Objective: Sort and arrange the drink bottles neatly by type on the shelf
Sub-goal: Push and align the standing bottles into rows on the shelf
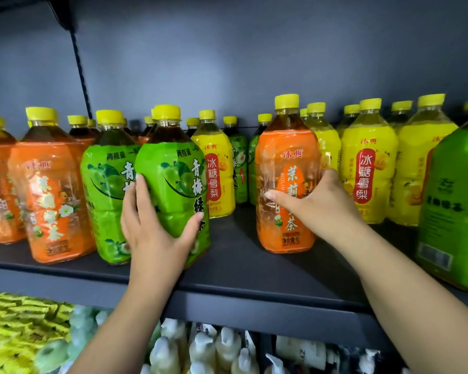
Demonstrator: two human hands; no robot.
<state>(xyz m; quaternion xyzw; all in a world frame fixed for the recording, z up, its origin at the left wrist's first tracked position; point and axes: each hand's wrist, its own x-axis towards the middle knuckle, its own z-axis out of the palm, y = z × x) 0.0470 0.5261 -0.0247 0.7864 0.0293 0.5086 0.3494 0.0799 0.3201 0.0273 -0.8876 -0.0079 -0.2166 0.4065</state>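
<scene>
- Up front on the shelf [241, 263], left hand [152, 233] grips a green bottle [173, 179], thumb across the label, fingers [141, 190] round its left side.
- Right hand [316, 201] clasps an orange bottle [287, 163] mid-shelf, fingers tucked behind it.
- I'd keep both upright, hold low, and slide orange over to the other orange bottles [52, 201] at left.

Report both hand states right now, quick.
Left hand: closed, fingers wrapped round the front green-label bottle.
Right hand: closed, fingers and thumb gripping the middle orange-label bottle.
</scene>
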